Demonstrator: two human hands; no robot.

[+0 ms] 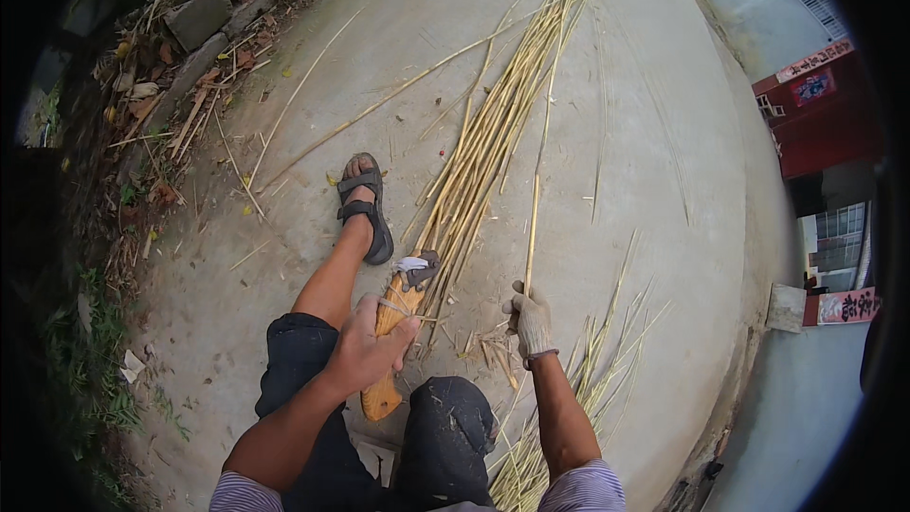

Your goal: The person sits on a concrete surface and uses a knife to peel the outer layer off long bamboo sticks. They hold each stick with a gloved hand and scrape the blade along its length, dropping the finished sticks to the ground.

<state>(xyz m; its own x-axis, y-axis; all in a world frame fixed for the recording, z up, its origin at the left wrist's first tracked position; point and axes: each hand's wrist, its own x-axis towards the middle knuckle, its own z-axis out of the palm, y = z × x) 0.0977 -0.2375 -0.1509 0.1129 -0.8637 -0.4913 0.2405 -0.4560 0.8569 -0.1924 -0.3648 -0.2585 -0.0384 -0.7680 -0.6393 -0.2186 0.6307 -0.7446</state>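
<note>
My bare left hand [372,346] is closed around a yellow-brown wooden tool [382,396] with a rounded, handle-like lower end. White and dark grey material [418,269] covers its far end; any blade there cannot be made out. A thin strip [403,309] lies by my left fingers. To the right, my right hand [531,325], in a pale knit work glove with dark fingertips, grips the near end of a long straw-coloured stalk [533,228]. That stalk points away from me. Between and beyond my hands, a large bundle of similar stalks [498,137] lies on the concrete.
Thin greenish stalks [559,427] lie at my right side. Loose stalks and short broken bits [488,349] are scattered on the concrete ground [654,114]. My sandalled foot [368,209] stands left of the bundle. Rubble and dry leaves [194,28] line the left edge; a building wall [806,417] borders the right.
</note>
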